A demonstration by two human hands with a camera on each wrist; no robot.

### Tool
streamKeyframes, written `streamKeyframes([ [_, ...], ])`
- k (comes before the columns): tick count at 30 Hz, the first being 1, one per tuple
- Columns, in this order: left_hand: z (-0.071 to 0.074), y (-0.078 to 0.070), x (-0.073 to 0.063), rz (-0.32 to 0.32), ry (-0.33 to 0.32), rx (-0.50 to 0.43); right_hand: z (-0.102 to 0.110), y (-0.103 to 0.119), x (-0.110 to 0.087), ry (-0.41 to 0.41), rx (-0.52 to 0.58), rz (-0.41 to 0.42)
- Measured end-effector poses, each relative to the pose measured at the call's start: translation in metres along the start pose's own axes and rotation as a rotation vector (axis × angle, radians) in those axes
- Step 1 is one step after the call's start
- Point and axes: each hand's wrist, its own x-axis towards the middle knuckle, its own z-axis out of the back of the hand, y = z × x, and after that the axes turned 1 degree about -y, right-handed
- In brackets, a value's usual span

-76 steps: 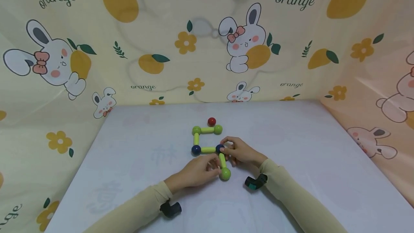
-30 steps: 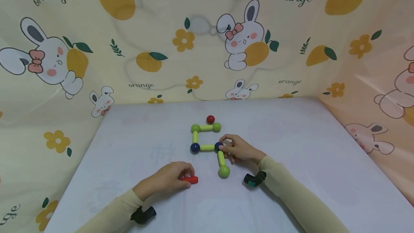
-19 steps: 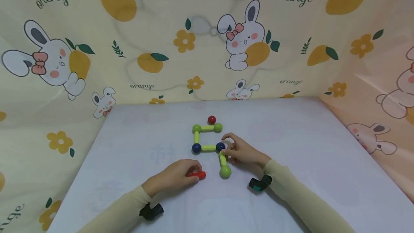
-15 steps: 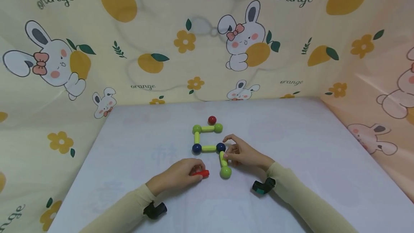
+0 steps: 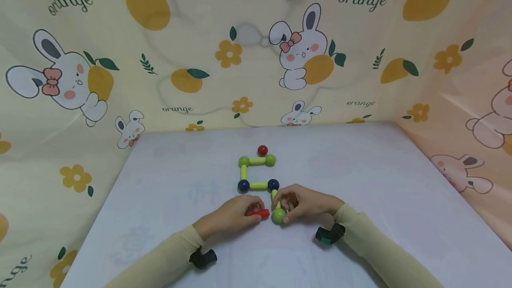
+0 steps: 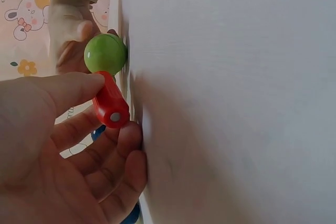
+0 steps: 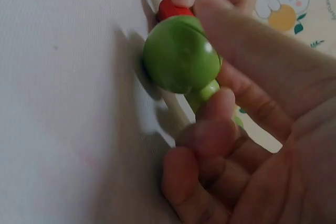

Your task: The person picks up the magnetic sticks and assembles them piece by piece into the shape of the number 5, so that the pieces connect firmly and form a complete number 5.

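A flat figure of yellow-green rods (image 5: 258,185) with green and blue balls lies on the white table (image 5: 360,177). My left hand (image 5: 256,210) pinches a short red rod (image 5: 260,213) (image 6: 110,106) and holds its end close to the lowest green ball (image 5: 278,216) (image 6: 105,53) (image 7: 181,56). My right hand (image 5: 283,208) curls round that green ball from the right, with its thumb over the ball and its fingers by the rod (image 7: 207,93) joined to it. In the right wrist view the red rod (image 7: 173,9) shows just behind the ball.
A loose red ball (image 5: 262,150) sits just beyond the figure's top edge. A curtain printed with rabbits and oranges (image 5: 256,57) walls the table at the back and both sides. Black wrist cameras (image 5: 203,258) (image 5: 330,234) rest low by the sleeves.
My left hand fetched a red rod from the left and slid it right up to the lowest green ball. My right hand moved down from the blue ball to that green ball.
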Motion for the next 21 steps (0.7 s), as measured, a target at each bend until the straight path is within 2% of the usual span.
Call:
streamKeyframes([
  [6,-0.0006,-0.0031,0.0021,0.018,0.007,-0.017,-0.0005,-0.0021,0.0009,-0.034,-0.040,0.005],
  [13,-0.0007,-0.0037,0.0021,0.018,0.002,-0.020,0.0004,-0.0038,0.0002,-0.051,-0.028,-0.036],
  [21,-0.0002,-0.0042,0.0035,0.025,0.007,-0.022,0.0015,-0.0065,0.0022,-0.044,-0.002,-0.012],
])
